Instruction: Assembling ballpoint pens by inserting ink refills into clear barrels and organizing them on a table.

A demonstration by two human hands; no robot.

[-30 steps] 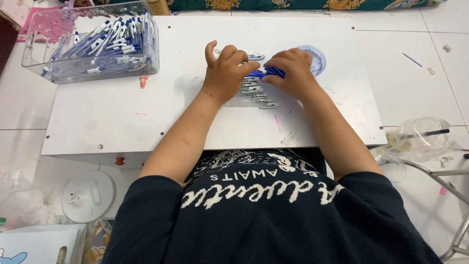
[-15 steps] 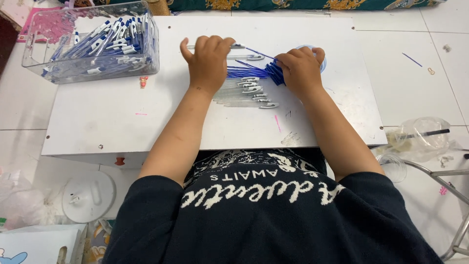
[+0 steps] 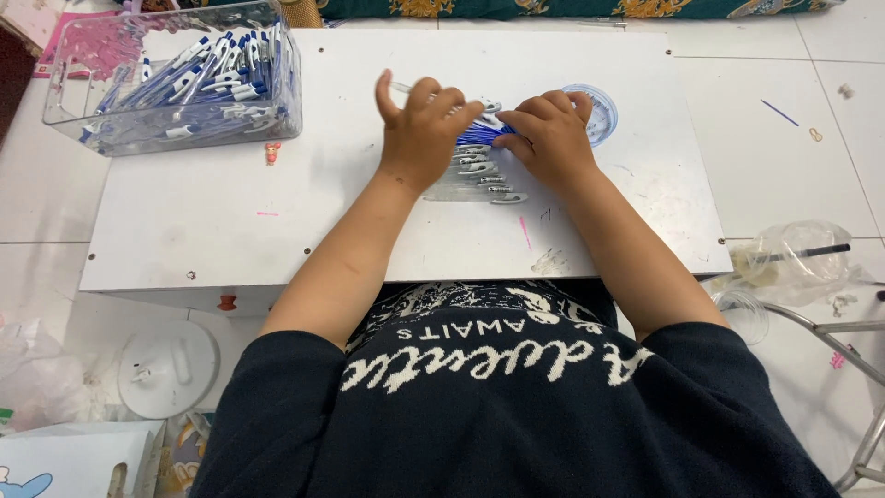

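On the low white rectangular table [image 3: 230,212], a row of clear plastic pen barrels with metal clips [image 3: 475,180] lies side by side, and both hands rest at the far end of that row. The left hand [image 3: 419,138] lies palm down on the row's left part, fingers curled and spread loosely over the pens, thumb lifted off to the left; it presses on the pens rather than closing round any one of them. The right hand [image 3: 548,138] sits just beside it to the right, fingers bent and pointing toward the left hand, fingertips touching a bunch of thin blue pen refills [image 3: 479,136] that shows in the gap between the two hands. It seems to pinch those refills, though the fingers hide the hold itself. The nearest barrels stick out from under both hands toward the person's body, uncovered.

Behind the right hand, partly hidden by its knuckles, is a small round clear plastic lid [image 3: 601,111] flat on the table. At the table's far left corner stands a clear rectangular plastic box of blue-and-white pens [image 3: 175,83], well apart from the hands. On the tiled floor to the right lies a crumpled clear plastic bag [image 3: 793,258], and to the lower left a round white disc [image 3: 166,369].
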